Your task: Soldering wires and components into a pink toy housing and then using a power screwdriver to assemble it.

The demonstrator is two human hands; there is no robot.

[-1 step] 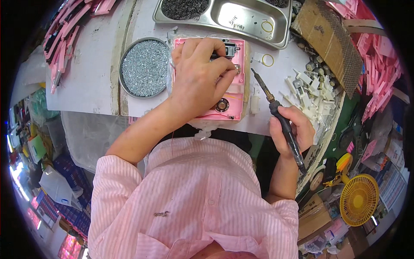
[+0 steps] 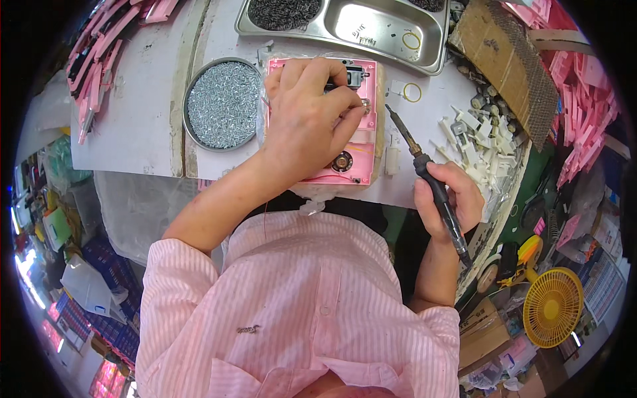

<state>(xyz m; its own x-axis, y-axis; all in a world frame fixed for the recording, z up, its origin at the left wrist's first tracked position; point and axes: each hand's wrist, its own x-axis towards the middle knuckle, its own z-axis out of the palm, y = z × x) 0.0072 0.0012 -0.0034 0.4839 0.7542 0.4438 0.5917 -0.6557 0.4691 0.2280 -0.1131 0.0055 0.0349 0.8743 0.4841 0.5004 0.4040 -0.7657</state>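
Observation:
A pink plastic housing (image 2: 365, 149) lies on a wrapped pad on the table. It carries a grey motor-like part (image 2: 356, 76) near its far edge and a round dark part with a copper-coloured ring (image 2: 342, 161) nearer me. My left hand (image 2: 305, 109) covers much of the housing. Its thumb and index finger pinch together beside a small metal piece (image 2: 365, 105) at the right side; what they hold is too small to make out. To the right, my right hand (image 2: 454, 199) is closed round a black soldering iron (image 2: 438, 192), its tip pointing up and left, apart from the housing.
Left of the housing stands a round tray of small silvery screws (image 2: 224, 105). A steel compartment tray (image 2: 428, 56) is at the back. White plastic parts (image 2: 481, 142) heap on the right, beside a cardboard piece (image 2: 497, 56). Pink parts (image 2: 584, 99) pile far right; a yellow fan (image 2: 553, 307) stands lower right.

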